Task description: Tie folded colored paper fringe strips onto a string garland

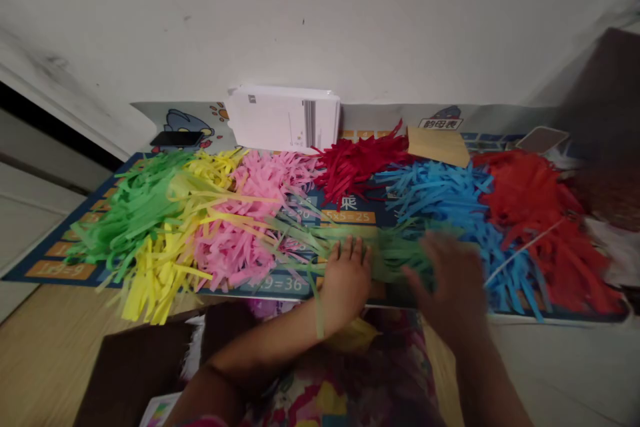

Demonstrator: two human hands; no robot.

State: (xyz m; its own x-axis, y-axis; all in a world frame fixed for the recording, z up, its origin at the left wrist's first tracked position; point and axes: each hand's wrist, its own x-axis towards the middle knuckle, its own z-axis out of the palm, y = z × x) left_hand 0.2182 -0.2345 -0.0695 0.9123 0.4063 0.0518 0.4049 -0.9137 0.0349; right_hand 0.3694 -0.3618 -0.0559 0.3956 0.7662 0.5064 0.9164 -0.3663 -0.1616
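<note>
My left hand lies flat, fingers stretched out, pressing on a bundle of green paper strips near the front edge of a printed maths mat. My right hand rests on the same green bundle just to the right; it is smeared by motion and its fingers do not show clearly. Around the hands lie heaps of cut paper strips: green, yellow, pink, dark red, blue and red.
A stack of white paper leans against the wall behind the heaps. A black phone lies at the back left. A brown card and a second phone sit at the back right. A dark box stands below the mat's front edge.
</note>
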